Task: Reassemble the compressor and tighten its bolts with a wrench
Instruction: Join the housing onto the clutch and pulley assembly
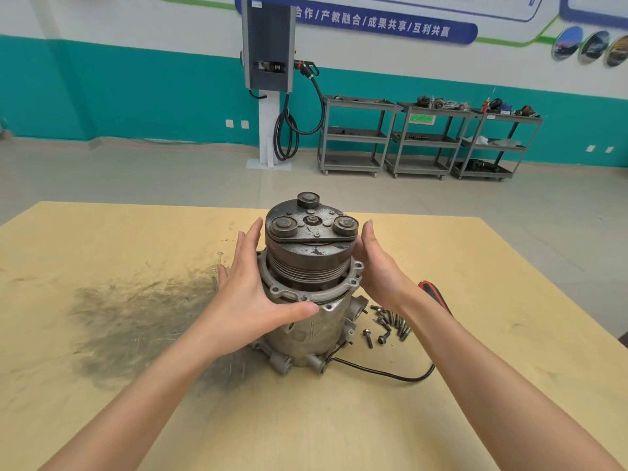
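A broad wooden table [339,419] is seen filling the lower view, its far edge running across behind the work and its right edge slanting down toward the near corner; bare board is left open in front of the work and to the far left, where a dark smear [142,321] is spread over the surface. Beyond the far edge an open stretch of floor is seen, and against the wall three shelved carts [428,137] are lined up, small parts being carried on their upper trays and a few items on the lower ones, too small to be told apart. A charging post [268,62] with a looped cable is stood left of them.

The compressor [306,294] is stood upright near the table's middle, pulley end up, a black wire trailing from its base toward the right. The left hand [251,294] is pressed against its left side, fingers straight, thumb laid along the flange rim. The right hand [380,266] is held flat against the right side, fingers straight, nothing being clutched. A cluster of loose bolts [389,322] is lain just right of the base, and a red-handled tool [435,295] is partly hidden behind the right wrist
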Demonstrator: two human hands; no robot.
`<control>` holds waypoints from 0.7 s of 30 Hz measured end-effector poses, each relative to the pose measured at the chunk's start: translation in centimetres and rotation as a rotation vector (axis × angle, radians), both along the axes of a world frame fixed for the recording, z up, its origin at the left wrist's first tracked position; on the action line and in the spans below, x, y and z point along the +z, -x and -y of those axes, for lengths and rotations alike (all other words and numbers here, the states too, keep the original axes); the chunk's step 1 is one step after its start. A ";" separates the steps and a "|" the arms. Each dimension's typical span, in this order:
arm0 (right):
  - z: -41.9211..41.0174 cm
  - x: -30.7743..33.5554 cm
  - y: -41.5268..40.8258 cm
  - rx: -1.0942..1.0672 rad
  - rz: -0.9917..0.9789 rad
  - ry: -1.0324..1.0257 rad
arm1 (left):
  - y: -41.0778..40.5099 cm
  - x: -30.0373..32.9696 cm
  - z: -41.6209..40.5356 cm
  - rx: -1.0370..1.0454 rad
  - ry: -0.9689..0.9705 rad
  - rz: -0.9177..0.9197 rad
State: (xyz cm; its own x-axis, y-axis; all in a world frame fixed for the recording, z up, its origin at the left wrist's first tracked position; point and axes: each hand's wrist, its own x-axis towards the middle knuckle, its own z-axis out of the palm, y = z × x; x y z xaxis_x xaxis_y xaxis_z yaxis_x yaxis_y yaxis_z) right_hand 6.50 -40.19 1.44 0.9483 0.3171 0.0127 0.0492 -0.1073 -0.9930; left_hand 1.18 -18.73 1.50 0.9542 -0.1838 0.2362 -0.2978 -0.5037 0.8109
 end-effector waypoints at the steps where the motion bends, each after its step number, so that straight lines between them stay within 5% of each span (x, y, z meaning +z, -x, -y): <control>1: 0.2 -0.1 0.3 -0.021 0.024 0.015 | -0.3 0.0 -0.4 -0.013 0.005 0.001; 10: 0.3 -2.1 8.2 -0.298 0.378 0.318 | -3.5 -1.5 -5.5 0.006 0.232 -0.137; 14: -1.9 -3.6 12.5 -0.262 0.504 0.425 | -3.9 -2.4 -4.1 0.005 0.392 -0.185; 18: -2.3 -4.2 14.0 -0.442 0.671 0.268 | -3.7 -2.7 -3.1 -0.029 0.457 -0.201; 21: -0.8 -3.4 12.8 -0.611 0.595 0.055 | -3.2 -2.5 -3.0 -0.046 0.453 -0.165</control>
